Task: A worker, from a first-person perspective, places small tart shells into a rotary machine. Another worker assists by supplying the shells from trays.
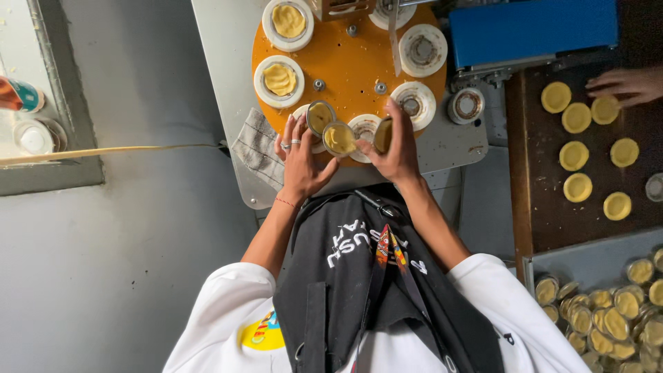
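Fingers of left hand point(300, 155) and right hand point(397, 148) pinching dough-filled tart tins point(338, 138) above orange turntable point(345, 59).

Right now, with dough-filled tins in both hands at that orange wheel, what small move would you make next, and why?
Probably set the tin in the right hand into the empty white holder just in front of it. The left hand holds two filled tins, holders further round the orange wheel already carry dough, and this near one looks bare.
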